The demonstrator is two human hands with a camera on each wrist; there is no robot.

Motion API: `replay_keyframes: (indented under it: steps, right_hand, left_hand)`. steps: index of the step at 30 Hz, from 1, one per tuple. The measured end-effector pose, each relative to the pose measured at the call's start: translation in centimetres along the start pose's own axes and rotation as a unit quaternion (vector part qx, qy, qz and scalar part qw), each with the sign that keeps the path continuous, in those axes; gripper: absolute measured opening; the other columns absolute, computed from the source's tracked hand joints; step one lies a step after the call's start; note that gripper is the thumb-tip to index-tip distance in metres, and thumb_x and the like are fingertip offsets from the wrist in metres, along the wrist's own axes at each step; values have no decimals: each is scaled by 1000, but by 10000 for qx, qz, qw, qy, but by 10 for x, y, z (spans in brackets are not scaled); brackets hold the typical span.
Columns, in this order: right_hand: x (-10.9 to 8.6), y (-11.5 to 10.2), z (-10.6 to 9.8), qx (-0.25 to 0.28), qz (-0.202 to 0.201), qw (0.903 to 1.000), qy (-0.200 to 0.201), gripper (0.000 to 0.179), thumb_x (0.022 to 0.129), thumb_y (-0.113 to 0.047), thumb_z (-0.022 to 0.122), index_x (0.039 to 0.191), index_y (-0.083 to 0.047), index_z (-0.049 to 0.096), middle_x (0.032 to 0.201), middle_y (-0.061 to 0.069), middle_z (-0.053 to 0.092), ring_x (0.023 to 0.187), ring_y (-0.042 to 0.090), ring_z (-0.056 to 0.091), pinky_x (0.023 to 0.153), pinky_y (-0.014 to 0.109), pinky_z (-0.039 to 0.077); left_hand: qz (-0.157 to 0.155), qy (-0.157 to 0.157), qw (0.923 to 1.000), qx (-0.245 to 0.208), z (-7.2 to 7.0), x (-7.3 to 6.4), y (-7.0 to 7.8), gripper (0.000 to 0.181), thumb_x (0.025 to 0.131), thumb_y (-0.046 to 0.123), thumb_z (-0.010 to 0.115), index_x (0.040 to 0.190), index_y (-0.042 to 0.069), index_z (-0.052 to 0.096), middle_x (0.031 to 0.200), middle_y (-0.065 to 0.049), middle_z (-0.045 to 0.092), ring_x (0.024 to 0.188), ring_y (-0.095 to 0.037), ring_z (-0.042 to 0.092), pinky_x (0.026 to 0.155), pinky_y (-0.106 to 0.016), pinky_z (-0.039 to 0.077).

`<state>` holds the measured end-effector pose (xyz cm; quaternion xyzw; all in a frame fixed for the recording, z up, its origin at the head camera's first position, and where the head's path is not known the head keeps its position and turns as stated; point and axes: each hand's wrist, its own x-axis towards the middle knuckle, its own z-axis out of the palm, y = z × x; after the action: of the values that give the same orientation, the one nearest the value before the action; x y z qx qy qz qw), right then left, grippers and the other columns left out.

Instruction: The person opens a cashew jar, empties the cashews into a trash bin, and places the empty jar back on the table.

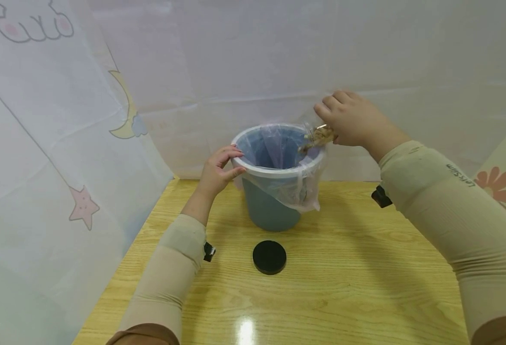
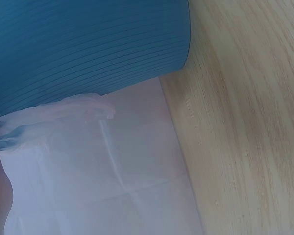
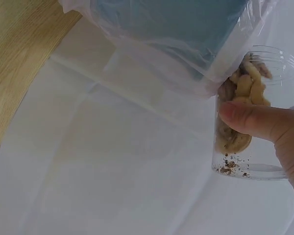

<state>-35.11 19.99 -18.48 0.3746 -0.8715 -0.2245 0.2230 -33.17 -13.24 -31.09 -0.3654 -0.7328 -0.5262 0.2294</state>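
A blue-grey trash bin (image 1: 270,206) with a white rim stands upright on the table, lined with a thin translucent pinkish bag (image 1: 310,203) that hangs over its edge. My left hand (image 1: 216,168) grips the bin's rim on the left, fingers over the edge and thumb at the front. Above the right side of the rim, my right hand (image 1: 358,122) holds a clear plastic jar (image 3: 267,172), tilted with its mouth toward the bin. Inside the jar are brown and yellowish pieces (image 3: 242,88), with dark crumbs near its base. The left wrist view shows mostly the bin's ribbed side (image 2: 88,49).
A round black lid (image 1: 269,257) lies on the wooden table (image 1: 343,297) in front of the bin. Pale printed sheeting (image 1: 235,57) rises close behind the bin and along the left side.
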Motion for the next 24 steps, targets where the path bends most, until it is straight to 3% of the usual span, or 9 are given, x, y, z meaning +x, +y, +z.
replay_keyframes:
  steps: [24]
  right_hand:
    - [-3, 1, 1, 84, 90, 9999, 90, 87, 61, -25, 84, 126, 7, 36, 120, 29, 42, 113, 46, 35, 98, 55, 30]
  left_hand:
    - [85, 17, 9999, -51, 1, 1, 0, 37, 75, 7, 72, 102, -15, 59, 114, -32, 51, 120, -44, 40, 102, -29, 35]
